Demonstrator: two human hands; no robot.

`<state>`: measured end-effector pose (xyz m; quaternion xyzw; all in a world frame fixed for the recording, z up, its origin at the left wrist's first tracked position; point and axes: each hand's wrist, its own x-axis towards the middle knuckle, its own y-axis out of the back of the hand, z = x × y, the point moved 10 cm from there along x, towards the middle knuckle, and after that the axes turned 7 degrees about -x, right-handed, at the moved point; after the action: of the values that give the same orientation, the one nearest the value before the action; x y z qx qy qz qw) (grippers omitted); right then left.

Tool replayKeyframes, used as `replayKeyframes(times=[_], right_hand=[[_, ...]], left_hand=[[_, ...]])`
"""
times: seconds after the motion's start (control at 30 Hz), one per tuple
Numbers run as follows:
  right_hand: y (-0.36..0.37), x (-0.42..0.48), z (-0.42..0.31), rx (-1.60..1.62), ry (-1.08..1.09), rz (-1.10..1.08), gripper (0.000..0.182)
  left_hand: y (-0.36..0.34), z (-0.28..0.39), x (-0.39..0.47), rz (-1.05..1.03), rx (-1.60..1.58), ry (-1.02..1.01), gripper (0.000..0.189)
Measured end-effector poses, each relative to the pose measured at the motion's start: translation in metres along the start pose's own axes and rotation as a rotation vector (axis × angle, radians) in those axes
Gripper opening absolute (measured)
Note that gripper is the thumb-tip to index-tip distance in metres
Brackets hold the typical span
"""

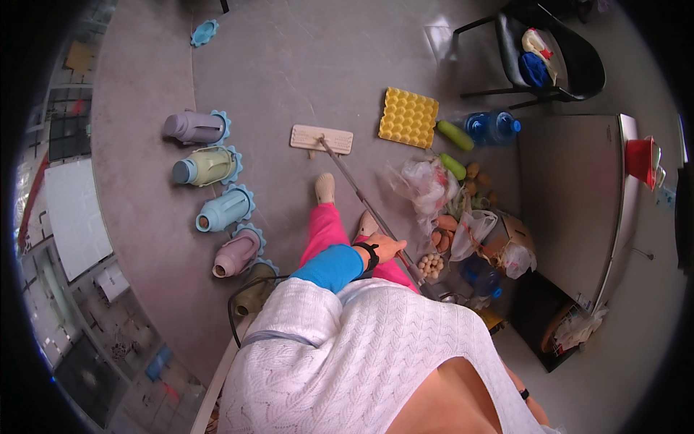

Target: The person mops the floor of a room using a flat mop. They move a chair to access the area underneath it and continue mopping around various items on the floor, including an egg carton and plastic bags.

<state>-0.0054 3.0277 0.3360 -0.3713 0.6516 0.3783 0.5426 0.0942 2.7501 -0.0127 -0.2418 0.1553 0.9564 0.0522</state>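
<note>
My left hand (386, 248), with a black wristband and a blue sleeve cuff, is closed around the pole of a flat mop (360, 194). The mop's pale rectangular head (321, 139) lies on the grey floor beyond my feet, and the pole's upper end runs back towards my waist on the right. No cloth pad can be made out on its top side. At the lower right, my right hand (537, 413) shows only in part beyond a dark wristband, low beside my body; its fingers are hidden.
Several vacuum flasks (225, 208) lie on the left, beside scalloped blue pieces. On the right are a yellow egg tray (408, 117), green gourds (454, 135), blue water bottles (493, 128), plastic bags (428, 187), vegetables, a bowl of eggs (431, 266), a black chair (577, 65) and a large grey cabinet (569, 190).
</note>
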Motion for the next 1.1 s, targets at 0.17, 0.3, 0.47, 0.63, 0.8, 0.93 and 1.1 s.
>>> replayKeyframes(times=[0.17, 0.3, 0.47, 0.63, 0.8, 0.93, 1.1], right_hand=[[-0.015, 0.043, 0.014, 0.127, 0.080, -0.020, 0.048], [-0.045, 0.086, -0.034, 0.146, 0.210, -0.039, 0.051], [-0.063, 0.136, 0.013, 0.197, 0.247, -0.127, 0.052], [-0.057, 0.084, 0.019, -0.012, 0.130, -0.069, 0.054], [-0.051, 0.029, 0.001, -0.151, 0.093, -0.026, 0.057], [-0.078, 0.062, -0.055, -0.204, 0.203, -0.079, 0.059], [-0.163, 0.160, -0.119, -0.417, 0.341, -0.234, 0.063]], left_hand=[[0.008, 0.028, 0.006, 0.124, 0.333, -0.104, 0.013], [0.062, -0.006, 0.051, 0.269, 0.381, 0.059, 0.017], [0.047, -0.038, 0.043, 0.187, 0.275, 0.244, 0.025], [-0.043, -0.008, -0.033, 0.051, -0.118, 0.079, 0.046], [-0.058, 0.000, -0.053, 0.141, -0.120, 0.017, 0.028], [0.026, -0.026, -0.067, 0.452, -0.041, 0.059, 0.017], [0.143, -0.141, -0.110, 0.660, 0.191, 0.576, 0.027]])
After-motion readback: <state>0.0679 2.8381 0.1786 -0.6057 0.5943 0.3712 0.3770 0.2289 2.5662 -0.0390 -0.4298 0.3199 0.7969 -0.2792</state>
